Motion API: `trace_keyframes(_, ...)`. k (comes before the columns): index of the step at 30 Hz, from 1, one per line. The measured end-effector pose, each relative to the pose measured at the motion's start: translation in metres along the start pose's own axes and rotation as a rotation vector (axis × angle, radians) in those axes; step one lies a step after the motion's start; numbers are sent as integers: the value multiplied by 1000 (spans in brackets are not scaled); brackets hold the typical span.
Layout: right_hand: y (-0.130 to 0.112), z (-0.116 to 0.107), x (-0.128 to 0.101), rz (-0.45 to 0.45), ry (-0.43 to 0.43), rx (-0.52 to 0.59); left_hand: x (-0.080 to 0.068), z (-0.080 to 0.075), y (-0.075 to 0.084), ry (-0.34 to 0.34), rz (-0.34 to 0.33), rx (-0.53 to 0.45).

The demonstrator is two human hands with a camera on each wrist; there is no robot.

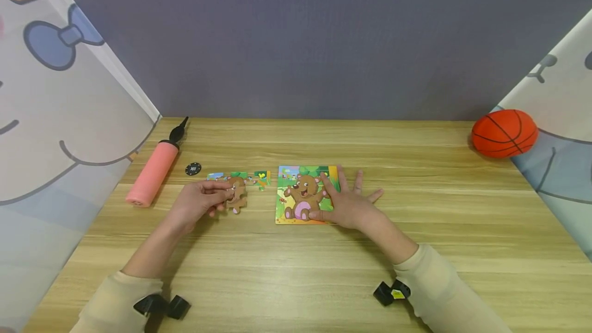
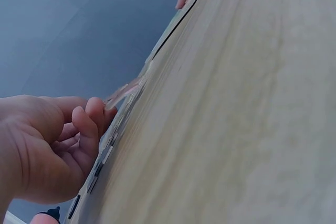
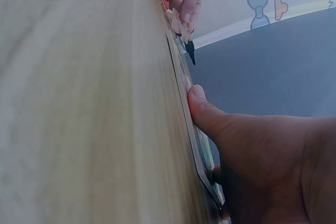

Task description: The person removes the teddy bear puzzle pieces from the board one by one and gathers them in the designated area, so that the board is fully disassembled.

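Note:
A square bear jigsaw board [image 1: 302, 194] lies flat in the middle of the wooden table [image 1: 296, 271]. My right hand [image 1: 347, 199] rests on its right side, fingers spread straight, thumb along the lower edge; its thumb [image 3: 202, 109] presses the board's edge [image 3: 184, 85] in the right wrist view. My left hand [image 1: 203, 200] pinches a brown puzzle piece [image 1: 237, 195] lifted at the table, left of the board. The left wrist view has curled fingers [image 2: 86, 124] at the piece's edge [image 2: 123, 93]. More loose pieces [image 1: 245, 177] lie just behind it.
A pink hand pump [image 1: 154, 168] lies at the left, with a small black disc [image 1: 193, 169] beside it. An orange basketball [image 1: 504, 133] sits at the far right corner. Printed fabric panels flank the table and a grey wall closes the back.

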State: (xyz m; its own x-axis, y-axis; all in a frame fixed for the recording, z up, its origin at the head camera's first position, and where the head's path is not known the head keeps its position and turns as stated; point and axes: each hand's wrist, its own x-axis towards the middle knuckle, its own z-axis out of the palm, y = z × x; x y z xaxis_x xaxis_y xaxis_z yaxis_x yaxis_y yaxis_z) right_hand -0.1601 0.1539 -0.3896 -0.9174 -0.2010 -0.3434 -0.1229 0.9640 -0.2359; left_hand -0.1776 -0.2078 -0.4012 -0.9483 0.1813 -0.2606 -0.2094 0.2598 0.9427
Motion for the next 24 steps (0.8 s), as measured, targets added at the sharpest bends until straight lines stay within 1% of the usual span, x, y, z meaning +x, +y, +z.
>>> trace_keyframes(10, 0, 0, 0, 1, -3, 1, 1, -1, -2, 0, -36, 46)
trace_keyframes(20, 1, 2, 1, 2, -3, 2, 2, -1, -4, 15, -6, 101)
trace_keyframes(24, 1, 2, 1, 1, 2, -1, 2, -1, -3, 27, -6, 117)
